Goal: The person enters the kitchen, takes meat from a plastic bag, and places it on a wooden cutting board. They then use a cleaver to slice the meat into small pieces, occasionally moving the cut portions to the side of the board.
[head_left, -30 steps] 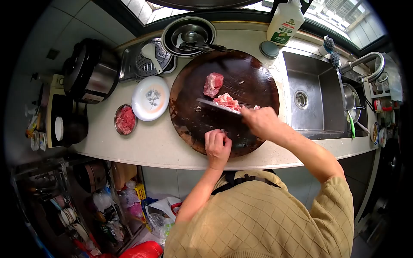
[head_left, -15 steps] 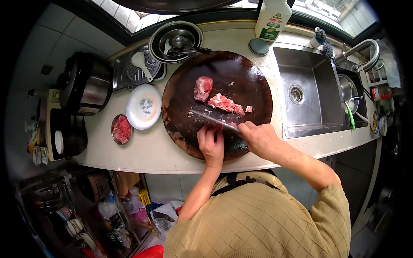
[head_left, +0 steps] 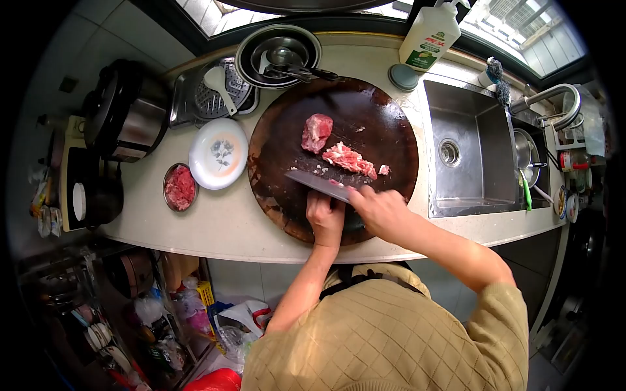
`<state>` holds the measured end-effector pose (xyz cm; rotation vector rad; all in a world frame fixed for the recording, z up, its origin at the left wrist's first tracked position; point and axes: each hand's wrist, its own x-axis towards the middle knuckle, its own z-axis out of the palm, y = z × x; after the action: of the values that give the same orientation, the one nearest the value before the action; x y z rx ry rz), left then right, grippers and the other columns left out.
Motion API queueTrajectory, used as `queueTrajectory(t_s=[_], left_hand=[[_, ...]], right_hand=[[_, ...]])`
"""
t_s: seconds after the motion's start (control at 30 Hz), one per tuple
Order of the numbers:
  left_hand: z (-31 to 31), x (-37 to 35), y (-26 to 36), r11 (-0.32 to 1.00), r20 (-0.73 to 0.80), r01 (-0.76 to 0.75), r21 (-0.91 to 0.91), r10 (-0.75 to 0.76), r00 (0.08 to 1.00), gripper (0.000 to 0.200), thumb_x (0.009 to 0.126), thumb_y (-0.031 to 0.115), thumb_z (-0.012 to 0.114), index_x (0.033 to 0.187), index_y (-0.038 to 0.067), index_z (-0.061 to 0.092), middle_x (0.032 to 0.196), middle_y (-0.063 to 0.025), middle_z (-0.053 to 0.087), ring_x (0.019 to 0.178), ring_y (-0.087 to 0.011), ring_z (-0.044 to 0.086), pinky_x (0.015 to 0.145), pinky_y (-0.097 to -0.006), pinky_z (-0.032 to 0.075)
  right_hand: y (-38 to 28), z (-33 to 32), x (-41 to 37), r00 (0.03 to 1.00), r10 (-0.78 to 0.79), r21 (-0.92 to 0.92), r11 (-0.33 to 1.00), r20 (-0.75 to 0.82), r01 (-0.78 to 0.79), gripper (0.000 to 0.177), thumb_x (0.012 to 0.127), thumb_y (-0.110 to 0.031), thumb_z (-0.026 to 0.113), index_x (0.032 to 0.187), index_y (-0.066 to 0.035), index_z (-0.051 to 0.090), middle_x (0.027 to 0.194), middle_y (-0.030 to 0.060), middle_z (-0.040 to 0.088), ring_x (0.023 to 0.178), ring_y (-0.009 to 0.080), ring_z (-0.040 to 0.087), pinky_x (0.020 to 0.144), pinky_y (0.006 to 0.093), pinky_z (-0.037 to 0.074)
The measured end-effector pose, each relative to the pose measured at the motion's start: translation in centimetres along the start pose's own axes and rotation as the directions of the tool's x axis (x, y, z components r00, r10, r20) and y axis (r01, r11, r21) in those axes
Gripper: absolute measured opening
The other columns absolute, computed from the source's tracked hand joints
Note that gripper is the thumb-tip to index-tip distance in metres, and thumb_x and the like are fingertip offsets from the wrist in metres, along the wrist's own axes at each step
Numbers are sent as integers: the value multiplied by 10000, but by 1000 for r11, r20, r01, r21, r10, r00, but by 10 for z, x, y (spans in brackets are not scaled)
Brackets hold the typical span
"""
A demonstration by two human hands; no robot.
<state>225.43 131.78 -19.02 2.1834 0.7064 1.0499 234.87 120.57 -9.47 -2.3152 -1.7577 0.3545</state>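
A cleaver (head_left: pixel 317 184) is gripped at its handle end by my right hand (head_left: pixel 379 210), its flat face tilted up and its blade reaching left over the round dark chopping board (head_left: pixel 280 140). Just below the blade, my left hand (head_left: pixel 325 218) has its fingers curled on the board. What lies under those fingertips is hidden by the cleaver. Beyond the blade sits a pile of cut raw meat (head_left: pixel 350 159), with one small bit apart on its right. A larger chunk of raw meat (head_left: pixel 317 132) rests farther back.
Left of the board are a white flowered plate (head_left: pixel 218 153), a small bowl of meat (head_left: pixel 180 188) and a rice cooker (head_left: pixel 127 114). Nested metal bowls (head_left: pixel 244 55) stand behind. A sink (head_left: pixel 469 195), a round lid (head_left: pixel 403 77) and a pump bottle (head_left: pixel 429 40) are on the right.
The cleaver has tilted so more of its flat face shows. My left fingers have curled in closer beneath it. The view has shifted slightly; the meat on the board looks the same.
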Motion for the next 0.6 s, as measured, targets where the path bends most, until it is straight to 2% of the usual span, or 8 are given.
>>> queueTrajectory(t_s=[0.07, 0.17, 0.2, 0.3, 0.37, 0.43, 0.53, 0.6], left_hand=[[1, -1, 1, 999, 2, 34, -8, -34, 999, 172, 759, 7, 684, 929, 22, 670, 844, -155, 634, 799, -370, 603, 715, -419, 506], [-3, 0, 1, 999, 19, 34, -31, -34, 999, 126, 726, -28, 661, 831, 29, 620, 827, -134, 615, 773, -342, 590, 695, -412, 505], [-3, 0, 2, 999, 22, 28, -45, -27, 999, 122, 712, -41, 652, 793, 32, 598, 823, -125, 607, 761, -330, 584, 686, -411, 504], [-2, 2, 2, 998, -9, 15, -66, -16, 1000, 130, 707, -46, 650, 802, 32, 604, 815, -132, 598, 754, -337, 577, 683, -418, 501], [-3, -2, 1, 997, 10, 53, -64, -52, 999, 134, 706, -42, 656, 806, 33, 608, 812, -134, 596, 753, -339, 575, 685, -422, 501], [-3, -3, 1, 994, 9, 81, -67, -81, 997, 136, 704, -35, 664, 808, 35, 611, 810, -136, 595, 753, -341, 574, 686, -426, 501], [-3, 3, 4, 996, -23, 56, -76, -58, 998, 135, 704, -25, 675, 805, 38, 611, 803, -137, 593, 749, -342, 572, 685, -431, 501], [-3, 4, 5, 998, -60, -2, -64, -2, 998, 129, 705, -21, 678, 794, 39, 607, 793, -137, 588, 744, -342, 569, 679, -433, 500]], right_hand=[[-3, 14, 32, 999, -22, 1, 1000, -50, 22, 303, 788, -69, 577, 1086, -18, 550, 815, 122, 594, 580, 285, 624, 490, 388, 485], [12, 5, 44, 994, -10, 96, 995, -106, 20, 156, 822, -107, 590, 962, -55, 543, 753, 124, 600, 570, 304, 615, 492, 396, 484], [16, 1, 43, 992, 65, 134, 990, -106, -51, 121, 862, -148, 595, 886, -71, 505, 706, 125, 594, 575, 327, 606, 489, 416, 474], [13, -7, 21, 995, 61, 43, 997, -74, -58, 133, 849, -127, 580, 963, -65, 551, 780, 118, 633, 605, 308, 640, 500, 421, 486], [1, -18, 1, 999, 54, 44, 998, -2, -53, 238, 882, -144, 569, 1104, -56, 557, 818, 119, 620, 596, 301, 637, 488, 419, 476], [-4, -19, -13, 997, 73, 22, 997, 22, -73, 148, 889, -168, 591, 925, -58, 499, 796, 121, 579, 570, 324, 607, 472, 424, 456], [-2, -17, -26, 994, 78, -11, 997, 71, -78, 132, 871, -133, 587, 926, -50, 500, 812, 115, 573, 558, 314, 604, 476, 422, 461], [-1, -15, -17, 997, 29, -21, 999, 73, -27, 320, 810, -67, 569, 1117, -6, 503, 821, 130, 579, 552, 301, 618, 457, 408, 469]])
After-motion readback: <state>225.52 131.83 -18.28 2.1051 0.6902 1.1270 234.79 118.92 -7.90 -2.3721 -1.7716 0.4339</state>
